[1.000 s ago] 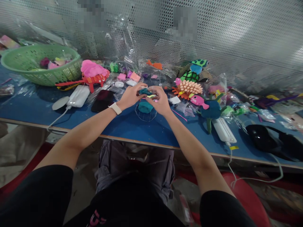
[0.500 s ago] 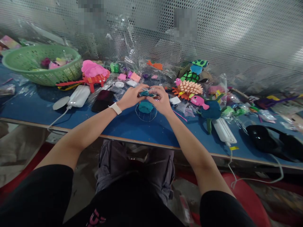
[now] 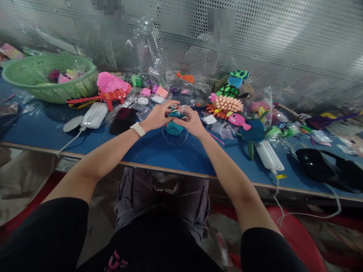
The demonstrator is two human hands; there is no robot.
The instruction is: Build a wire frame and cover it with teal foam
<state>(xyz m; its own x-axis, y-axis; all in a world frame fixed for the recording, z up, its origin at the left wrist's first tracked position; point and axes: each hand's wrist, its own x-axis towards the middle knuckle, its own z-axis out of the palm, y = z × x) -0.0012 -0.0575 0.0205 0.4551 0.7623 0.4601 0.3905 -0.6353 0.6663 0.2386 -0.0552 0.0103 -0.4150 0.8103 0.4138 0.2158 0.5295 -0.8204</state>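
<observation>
While the left arm [image 3: 107,155] slants up from the lower left, elbow out and a pale band [image 3: 138,129] round its wrist, the left hand [image 3: 159,116] reaches to just beyond the teal lump [image 3: 174,129]. Its index finger stretches across the top, its thumb lies lower, and the two pinch the left end of a shiny teal piece [image 3: 175,113]. That piece is just beyond the lump, between the hands; whether it touches the lump cannot be told. From the lump's right, the right hand [image 3: 193,121] is clamped on the other end, fingers curled, thumb pointing left. The right arm [image 3: 229,170] runs back down to the right, its elbow bent outward.

To the left of the lump and much nearer the person, pink letters [image 3: 115,260] mark the black shirt [image 3: 159,241]; only part shows, so the word cannot be read. Well to the lump's right, a yellow tag [image 3: 281,176] lies beside a white power bank [image 3: 268,156], any print too small to make out.
</observation>
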